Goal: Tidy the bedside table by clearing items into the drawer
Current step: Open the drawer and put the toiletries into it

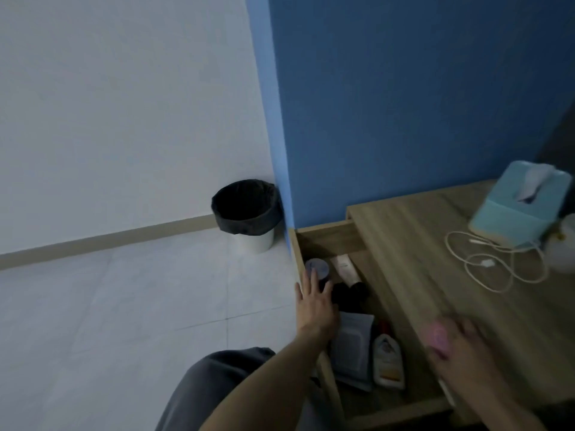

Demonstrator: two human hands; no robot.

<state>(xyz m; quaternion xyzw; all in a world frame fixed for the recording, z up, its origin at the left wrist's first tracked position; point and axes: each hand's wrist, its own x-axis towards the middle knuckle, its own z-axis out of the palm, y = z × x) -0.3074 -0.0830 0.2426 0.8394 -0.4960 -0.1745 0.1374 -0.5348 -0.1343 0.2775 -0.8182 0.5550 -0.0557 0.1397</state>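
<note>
The wooden bedside table [435, 244] has its drawer [323, 236] pulled out to the left. Inside lie a round purple-lidded jar [317, 266], a pale tube [345, 269], a dark item [348, 295], a grey wipes pack [353, 346] and a small white bottle [388, 360]. My left hand [314, 303] reaches into the drawer with fingers spread, just in front of the jar. My right hand [460, 346] is blurred at the table's front edge, fingers curled around a small pink object [438, 335].
On the table top stand a light blue tissue box [522, 206] and a coiled white cable [494, 262]; a white item [564, 247] shows at the right edge. A white bin with a black liner [247, 213] stands on the tiled floor by the blue wall.
</note>
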